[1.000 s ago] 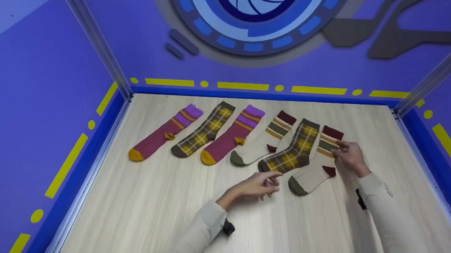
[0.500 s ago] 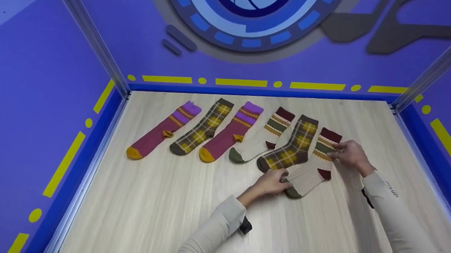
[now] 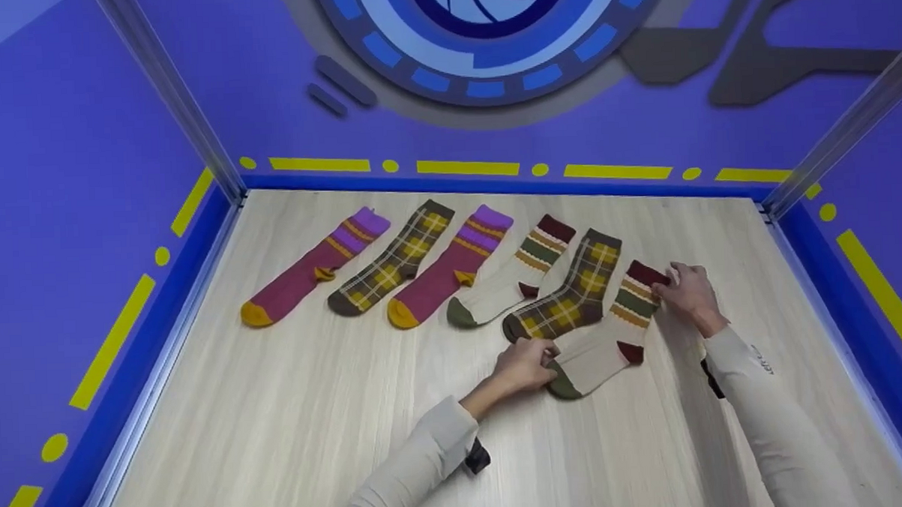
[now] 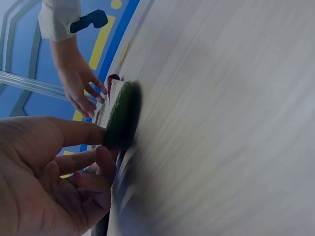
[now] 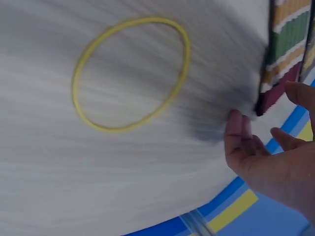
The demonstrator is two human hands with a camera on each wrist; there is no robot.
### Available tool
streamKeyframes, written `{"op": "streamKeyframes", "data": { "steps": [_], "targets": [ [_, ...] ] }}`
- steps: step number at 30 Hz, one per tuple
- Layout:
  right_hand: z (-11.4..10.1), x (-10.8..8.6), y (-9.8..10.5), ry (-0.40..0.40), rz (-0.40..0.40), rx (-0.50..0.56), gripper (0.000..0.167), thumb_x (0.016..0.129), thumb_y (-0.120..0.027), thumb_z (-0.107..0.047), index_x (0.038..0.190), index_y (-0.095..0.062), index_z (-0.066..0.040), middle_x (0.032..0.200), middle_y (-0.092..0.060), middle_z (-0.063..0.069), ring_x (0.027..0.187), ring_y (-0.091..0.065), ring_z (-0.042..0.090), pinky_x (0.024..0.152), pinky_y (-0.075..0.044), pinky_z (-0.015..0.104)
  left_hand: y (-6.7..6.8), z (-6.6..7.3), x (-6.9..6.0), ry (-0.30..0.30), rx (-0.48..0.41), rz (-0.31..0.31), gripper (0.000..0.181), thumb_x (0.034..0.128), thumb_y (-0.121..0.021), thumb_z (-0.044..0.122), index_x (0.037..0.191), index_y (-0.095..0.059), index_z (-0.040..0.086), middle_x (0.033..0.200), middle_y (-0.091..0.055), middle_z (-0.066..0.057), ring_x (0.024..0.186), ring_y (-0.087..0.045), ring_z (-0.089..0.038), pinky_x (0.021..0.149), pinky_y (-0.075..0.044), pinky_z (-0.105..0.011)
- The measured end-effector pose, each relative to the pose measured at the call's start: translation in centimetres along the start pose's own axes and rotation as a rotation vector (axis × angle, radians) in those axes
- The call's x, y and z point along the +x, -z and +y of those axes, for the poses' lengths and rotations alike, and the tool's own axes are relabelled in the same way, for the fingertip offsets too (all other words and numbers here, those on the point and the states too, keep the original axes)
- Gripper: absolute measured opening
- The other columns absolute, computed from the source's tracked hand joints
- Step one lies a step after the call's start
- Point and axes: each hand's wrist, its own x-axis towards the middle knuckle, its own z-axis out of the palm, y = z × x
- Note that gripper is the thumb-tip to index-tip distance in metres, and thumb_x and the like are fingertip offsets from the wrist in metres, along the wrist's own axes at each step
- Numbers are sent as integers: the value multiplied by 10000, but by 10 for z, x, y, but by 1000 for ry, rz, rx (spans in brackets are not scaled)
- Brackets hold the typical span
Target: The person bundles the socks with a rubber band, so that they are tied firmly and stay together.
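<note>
The rightmost cream sock [image 3: 597, 353] lies flat, with a green toe, dark red heel and cuff and striped leg. My left hand [image 3: 521, 365] pinches its green toe [image 4: 119, 115] between thumb and fingers; the left wrist view shows the toe edge slightly raised. By the dark red cuff [image 3: 647, 274], my right hand [image 3: 690, 290] has its fingers loosely bent at the sock's right edge. In the right wrist view, this hand [image 5: 275, 167] shows parted fingers beside the cuff, gripping nothing. A brown and yellow plaid sock [image 3: 573, 305] lies just left.
Further left lie another cream sock [image 3: 490, 297], a maroon and purple sock [image 3: 441, 280], a plaid sock [image 3: 384, 274] and another maroon one [image 3: 294, 285], all slanted on the wooden table [image 3: 277, 417]. Blue walls surround it. A thin yellow ring [image 5: 130, 73] shows in the right wrist view.
My left hand has come onto the cream sock's toe and pinches it. The sock has shifted left, closer to the plaid one. My right hand has slid from the stripes up to the cuff.
</note>
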Motion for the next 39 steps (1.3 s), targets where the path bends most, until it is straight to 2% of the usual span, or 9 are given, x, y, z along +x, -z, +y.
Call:
{"op": "streamKeyframes", "data": {
  "steps": [4, 9, 12, 16, 20, 26, 32, 37, 39],
  "targets": [
    [10, 2, -7, 61, -29, -17, 560, 998, -569, -145, 1402, -415, 211, 1374, -380, 463, 1265, -422, 591, 1079, -357, 672, 0, 1, -5, 26, -3, -1, 310, 813, -833, 249, 1108, -761, 187, 779, -669, 79, 732, -608, -99, 612, -486, -269],
    [13, 0, -3, 133, -94, -6, 526, 964, -603, -78, 1357, -444, 234, 1268, -473, 454, 1112, -502, 504, 959, -433, 621, -3, 7, -10, 28, 15, -48, 495, 748, -903, 391, 1170, -730, 198, 1004, -759, -23, 862, -708, -168, 680, -519, -284],
    [12, -2, 1, 131, -147, 21, 530, 953, -626, -80, 1343, -453, 235, 1195, -554, 438, 1017, -565, 439, 862, -488, 496, -4, 8, -13, 25, 50, -65, 514, 736, -914, 357, 1188, -720, 212, 1085, -763, -48, 940, -727, -216, 713, -536, -306],
    [12, -6, 5, 75, -191, 54, 465, 1028, -567, -176, 1279, -499, 210, 1122, -612, 387, 941, -593, 382, 776, -466, 365, -4, 5, -15, 22, 49, -67, 484, 742, -902, 274, 1188, -723, 219, 1130, -757, -55, 968, -721, -235, 714, -540, -308],
    [14, -11, 7, 49, -143, 46, 413, 1051, -546, -227, 1166, -550, 169, 1063, -622, 348, 903, -592, 365, 741, -452, 348, -1, -1, -15, -2, -23, -74, 443, 768, -854, 206, 1190, -720, 190, 1078, -769, -63, 831, -742, -199, 692, -528, -279],
    [13, -20, 14, 59, -133, 101, 299, 992, -644, -147, 1093, -578, 127, 1034, -669, 328, 839, -606, 244, 694, -443, 267, 9, -13, -21, 10, -154, -124, 399, 831, -783, 139, 1221, -702, 170, 743, -755, -41, 528, -696, -137, 585, -456, -199],
    [3, -28, 22, 4, -296, 212, 309, 973, -668, -102, 1136, -564, 138, 947, -732, 180, 746, -609, 67, 627, -515, 249, 22, -30, -32, 42, -237, -138, 370, 837, -773, 94, 1200, -720, 139, 736, -722, -25, 490, -606, -84, 480, -428, -179],
    [-9, -33, 22, -19, -500, 261, 357, 971, -681, -129, 1184, -576, 138, 915, -734, 50, 738, -638, 62, 631, -542, 275, 42, -52, -47, 38, -321, -172, 342, 855, -747, 21, 1194, -701, 32, 704, -611, 3, 579, -701, -297, 455, -468, -199],
    [-13, -38, 23, -13, -572, 248, 333, 967, -689, -136, 1158, -590, 118, 893, -709, 10, 725, -610, 62, 618, -514, 266, 49, -59, -53, 39, -363, -190, 327, 857, -730, -4, 1182, -695, 5, 710, -551, 35, 582, -705, -316, 461, -495, -217]
  ]
}}
